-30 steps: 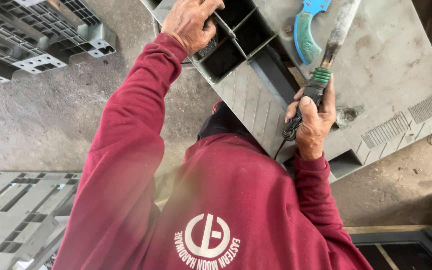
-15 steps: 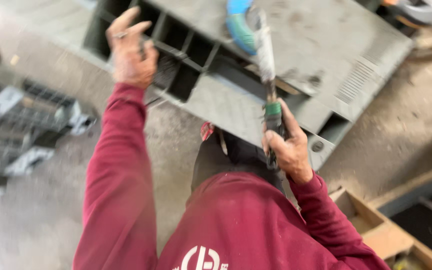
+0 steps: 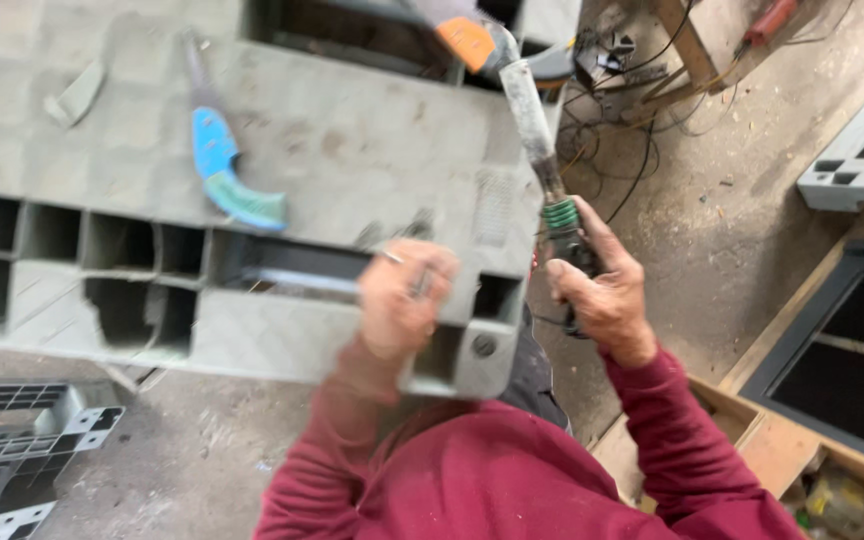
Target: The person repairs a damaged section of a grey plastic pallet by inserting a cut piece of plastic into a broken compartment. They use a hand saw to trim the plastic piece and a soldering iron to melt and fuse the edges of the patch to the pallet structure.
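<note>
Right hand (image 3: 602, 300): fist wrapped on the long dusty tool with green-ringed black handle (image 3: 542, 165); hold it steady.
Left hand (image 3: 397, 305): blurred, curled at the grey plastic pallet (image 3: 352, 140) front edge, pinching something thin; brace firmly.

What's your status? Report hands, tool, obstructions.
Right hand shut on heat gun. Left hand blurred, against grey pallet edge. Blue-handled tool lying on pallet, apart.

Your right hand (image 3: 602, 300) grips the dark handle of a long, dust-coated tool with a green ribbed collar (image 3: 552, 190), its shaft slanting up and away over the corner of the grey plastic pallet (image 3: 352, 130). Your left hand (image 3: 399, 300), blurred, is closed against that pallet's near edge, beside an open slot.
</note>
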